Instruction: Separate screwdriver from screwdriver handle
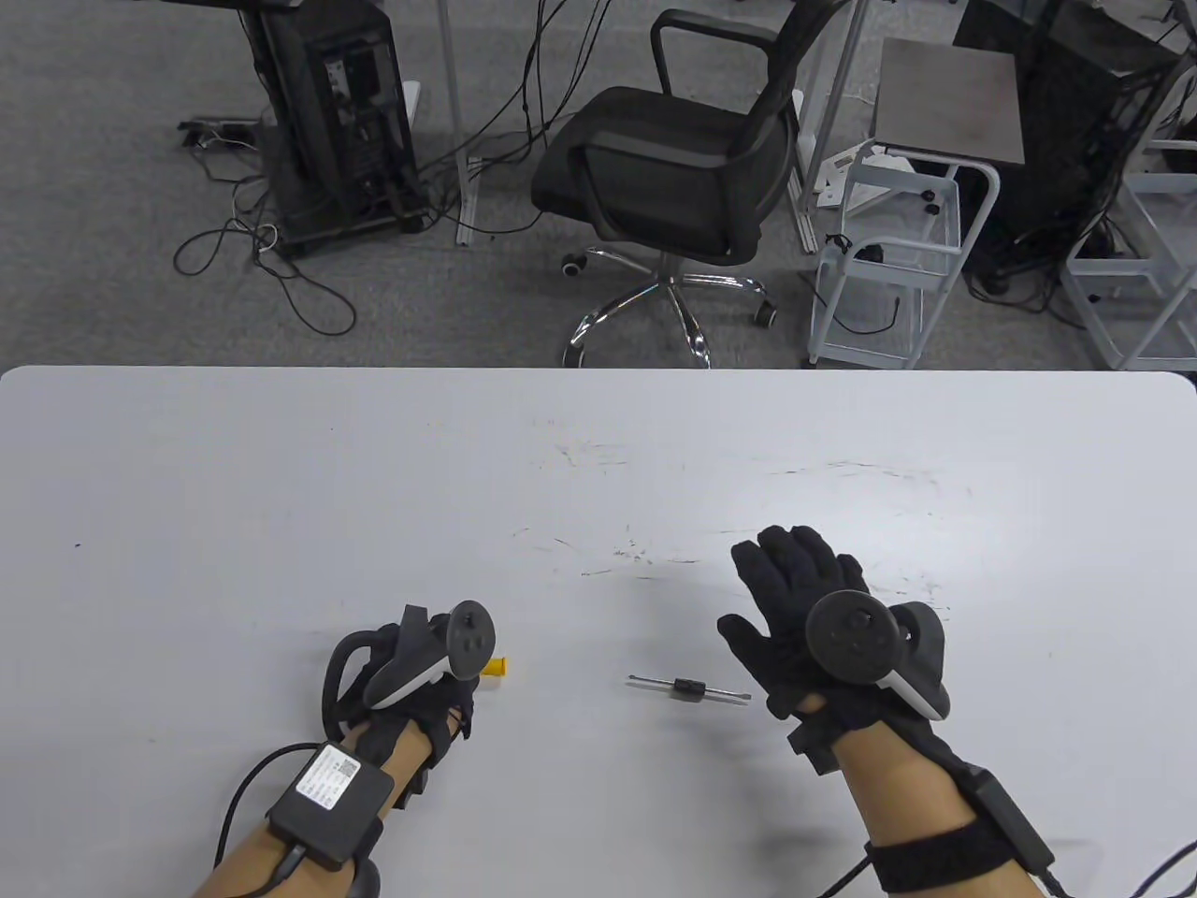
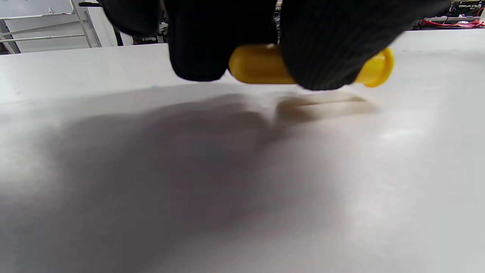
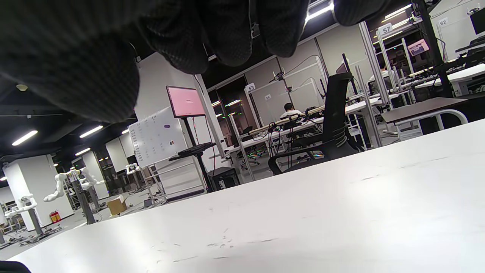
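With my left hand [image 1: 411,678] gripping the yellow handle [image 2: 261,64] just above the table [image 1: 281,486] and the shaft [image 1: 689,690] lying free at its three o'clock beside my spread right hand [image 1: 804,608], I judge a careless brush could roll that shaft away.

Robotics lab: white robot arms [image 3: 72,182] on stands, numbered workstation partitions [image 3: 291,94], monitor [image 3: 185,101], whiteboard [image 3: 155,141], PC tower [image 1: 337,112], office chair [image 1: 673,168], floor cables [image 1: 281,253].
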Demonstrator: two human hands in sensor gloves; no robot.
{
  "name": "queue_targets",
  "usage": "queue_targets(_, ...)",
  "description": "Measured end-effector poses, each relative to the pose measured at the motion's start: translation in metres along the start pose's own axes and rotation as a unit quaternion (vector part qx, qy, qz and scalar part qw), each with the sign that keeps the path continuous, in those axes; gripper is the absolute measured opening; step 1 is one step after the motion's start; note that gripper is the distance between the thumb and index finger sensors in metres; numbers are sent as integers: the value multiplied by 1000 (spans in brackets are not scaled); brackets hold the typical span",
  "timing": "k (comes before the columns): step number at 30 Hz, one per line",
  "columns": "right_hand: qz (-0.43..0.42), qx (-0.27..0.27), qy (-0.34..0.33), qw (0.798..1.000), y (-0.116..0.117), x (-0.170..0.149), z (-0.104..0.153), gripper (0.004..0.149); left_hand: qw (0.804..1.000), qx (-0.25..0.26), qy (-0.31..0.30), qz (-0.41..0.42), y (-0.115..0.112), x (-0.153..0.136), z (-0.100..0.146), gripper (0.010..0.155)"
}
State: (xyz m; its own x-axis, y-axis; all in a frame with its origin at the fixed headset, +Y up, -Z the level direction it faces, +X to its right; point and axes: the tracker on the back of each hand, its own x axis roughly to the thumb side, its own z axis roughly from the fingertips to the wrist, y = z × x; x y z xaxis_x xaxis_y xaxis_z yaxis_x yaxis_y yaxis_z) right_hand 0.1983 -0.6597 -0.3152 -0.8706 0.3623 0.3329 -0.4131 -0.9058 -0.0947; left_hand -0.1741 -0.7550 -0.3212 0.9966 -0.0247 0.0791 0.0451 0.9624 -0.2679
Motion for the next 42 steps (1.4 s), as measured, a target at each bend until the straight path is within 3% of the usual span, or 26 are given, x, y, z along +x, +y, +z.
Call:
queue_targets(12, 1, 2, -6, 1000, -1, 2, -1, 73, 1000, 1, 6, -22, -6, 2, -3, 52)
queue_targets(19, 7, 7, -14, 1000, 2, 6, -1, 74, 1000, -11, 7, -15, -4, -1, -2, 60)
queue_targets(23, 5, 10, -11, 1000, 3, 5, -1, 74, 1000, -1, 7, 24, 14, -7, 6, 65)
queue_targets(32, 0, 27, 0, 1000, 8, 1, -1, 74, 976, 112, -16, 187, 72, -41, 44, 75)
queue_targets(42, -4, 36, 14, 999, 12, -5, -2, 75, 964, 161, -31, 211, 89, -57, 60, 86)
